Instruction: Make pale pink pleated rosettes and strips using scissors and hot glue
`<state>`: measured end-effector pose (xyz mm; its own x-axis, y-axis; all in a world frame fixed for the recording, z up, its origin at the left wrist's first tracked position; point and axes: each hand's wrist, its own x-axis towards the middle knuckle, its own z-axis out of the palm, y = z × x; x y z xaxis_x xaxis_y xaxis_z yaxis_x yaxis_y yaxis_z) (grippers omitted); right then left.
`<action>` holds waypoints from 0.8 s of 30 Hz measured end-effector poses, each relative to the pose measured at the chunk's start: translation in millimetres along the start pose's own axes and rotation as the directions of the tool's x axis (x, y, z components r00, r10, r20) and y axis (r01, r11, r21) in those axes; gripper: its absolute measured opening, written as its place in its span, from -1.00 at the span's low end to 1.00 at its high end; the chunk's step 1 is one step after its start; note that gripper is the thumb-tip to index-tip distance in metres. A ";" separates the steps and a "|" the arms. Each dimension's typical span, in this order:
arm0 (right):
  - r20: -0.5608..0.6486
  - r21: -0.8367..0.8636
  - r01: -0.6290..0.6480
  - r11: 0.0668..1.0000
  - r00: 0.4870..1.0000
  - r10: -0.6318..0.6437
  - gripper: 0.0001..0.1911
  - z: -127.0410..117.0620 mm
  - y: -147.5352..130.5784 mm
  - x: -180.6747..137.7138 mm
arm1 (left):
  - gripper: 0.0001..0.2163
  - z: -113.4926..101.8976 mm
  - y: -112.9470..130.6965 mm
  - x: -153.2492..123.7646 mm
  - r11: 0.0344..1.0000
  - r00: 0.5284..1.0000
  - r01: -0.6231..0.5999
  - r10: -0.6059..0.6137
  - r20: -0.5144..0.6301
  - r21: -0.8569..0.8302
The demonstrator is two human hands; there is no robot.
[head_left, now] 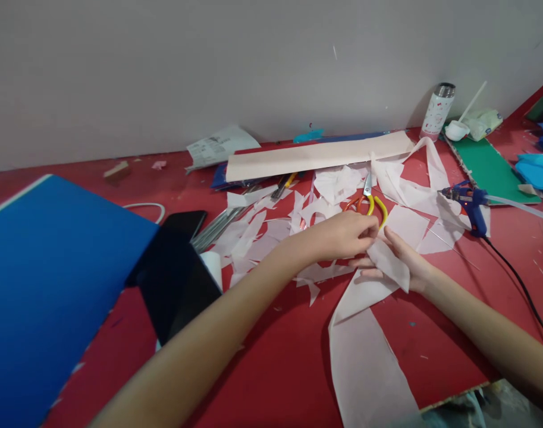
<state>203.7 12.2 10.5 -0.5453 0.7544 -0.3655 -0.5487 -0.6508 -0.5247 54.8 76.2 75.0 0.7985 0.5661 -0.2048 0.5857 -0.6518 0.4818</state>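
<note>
My left hand (342, 236) reaches across the red table (275, 351) with its fingers pinched on the upper end of a long white paper strip (364, 351). My right hand (402, 261) lies under the same strip, palm up, with a fold of the paper draped over its fingers. The strip runs from both hands down toward the table's near edge. Just beyond my hands lie scissors with yellow and orange handles (370, 204), among several white paper scraps (262, 232).
A blue glue gun (470, 205) with a black cord lies at the right. A long beige board (316, 156), a white tumbler (437, 111) and a green sheet (489, 169) sit at the back. A blue board (43, 285) and a black phone (175, 285) are at the left.
</note>
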 end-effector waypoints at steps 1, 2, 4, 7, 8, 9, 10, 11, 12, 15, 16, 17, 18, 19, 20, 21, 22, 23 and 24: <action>0.009 -0.030 -0.010 1.000 1.000 0.010 -0.55 -0.8 -2.7 -1.5 | -0.92 -2.8 -1.9 -2.5 0.999 1.000 0.012 -0.013 -0.018 -0.034; 0.015 -0.056 -0.017 0.998 1.000 0.018 -0.58 -1.8 -5.4 -3.0 | -0.92 -5.4 -4.3 -5.3 0.997 0.999 0.025 -0.028 -0.043 -0.068; 0.021 -0.102 -0.019 0.995 1.000 0.021 -0.62 -4.4 -10.7 -5.5 | -0.91 -9.2 -9.7 -10.9 0.991 0.994 0.047 -0.059 -0.093 -0.125; 0.016 -0.165 0.006 0.986 1.000 -0.004 -0.68 -9.8 -16.3 -7.7 | -0.89 -12.4 -15.1 -18.8 0.980 0.982 0.087 -0.114 -0.149 -0.182; 0.007 -0.186 0.012 0.983 1.000 -0.011 -0.68 -11.8 -17.4 -8.1 | -0.89 -13.2 -15.6 -21.2 0.975 0.979 0.099 -0.131 -0.158 -0.197; -0.001 -0.203 0.013 0.979 1.000 -0.014 -0.68 -13.8 -18.2 -8.3 | -0.89 -13.8 -15.6 -23.3 0.972 0.976 0.108 -0.144 -0.164 -0.210; -0.004 -0.214 0.015 0.977 1.000 -0.016 -0.64 -15.8 -18.8 -8.3 | -0.89 -14.2 -15.3 -25.3 0.968 0.973 0.114 -0.153 -0.170 -0.222; 0.001 -0.223 0.021 0.975 1.000 -0.021 -0.60 -17.6 -19.1 -8.3 | -0.90 -14.4 -15.1 -27.0 0.965 0.971 0.118 -0.162 -0.178 -0.234; 0.013 -0.233 0.031 0.972 1.000 -0.028 -0.56 -19.1 -19.2 -8.1 | -0.90 -14.4 -15.1 -28.4 0.962 0.968 0.119 -0.167 -0.185 -0.247; 0.064 -0.288 0.075 0.955 0.996 -0.059 -0.60 -20.9 -18.7 -7.2 | -0.91 -12.9 -17.6 -30.9 0.947 0.962 0.129 -0.191 -0.193 -0.293; 0.065 -0.310 0.086 0.947 0.995 -0.069 -0.65 -20.6 -18.3 -6.8 | -0.91 -11.9 -19.0 -31.1 0.943 0.962 0.131 -0.196 -0.193 -0.305; 0.058 -0.333 0.091 0.939 0.995 -0.076 -0.70 -20.0 -17.9 -6.5 | -0.91 -10.9 -20.5 -31.1 0.940 0.961 0.130 -0.198 -0.193 -0.316; 0.047 -0.353 0.092 0.931 0.996 -0.081 -0.74 -19.3 -17.4 -6.1 | -0.90 -9.8 -21.9 -30.9 0.937 0.961 0.127 -0.198 -0.193 -0.326; 0.033 -0.368 0.094 0.925 0.996 -0.088 -0.76 -18.6 -17.1 -5.8 | -0.90 -8.8 -23.1 -30.5 0.933 0.961 0.127 -0.200 -0.193 -0.337; 0.021 -0.380 0.096 0.920 0.995 -0.095 -0.77 -18.1 -16.9 -5.6 | -0.90 -7.8 -24.0 -30.1 0.928 0.960 0.131 -0.207 -0.191 -0.347; 0.014 -0.387 0.097 0.917 0.995 -0.099 -0.77 -17.7 -16.8 -5.4 | -0.90 -6.9 -24.6 -29.5 0.924 0.956 0.141 -0.220 -0.191 -0.357; 0.010 -0.393 0.097 0.914 0.995 -0.101 -0.76 -17.7 -16.9 -5.3 | -0.89 -6.1 -24.9 -29.0 0.919 0.952 0.157 -0.238 -0.192 -0.361; 0.010 -0.397 0.095 0.913 0.995 -0.099 -0.76 -17.9 -17.1 -5.3 | -0.87 -5.2 -24.9 -28.4 0.916 0.948 0.176 -0.256 -0.189 -0.359; 0.011 -0.400 0.093 0.912 0.995 -0.096 -0.77 -18.4 -17.4 -5.3 | -0.84 -4.2 -24.6 -27.8 0.917 0.946 0.190 -0.267 -0.186 -0.351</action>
<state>227.8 21.1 7.4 -0.4967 0.8126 -0.3048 -0.2970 -0.4892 -0.8201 17.6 78.6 72.3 0.5730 0.8030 -0.1642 0.6398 -0.3130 0.7019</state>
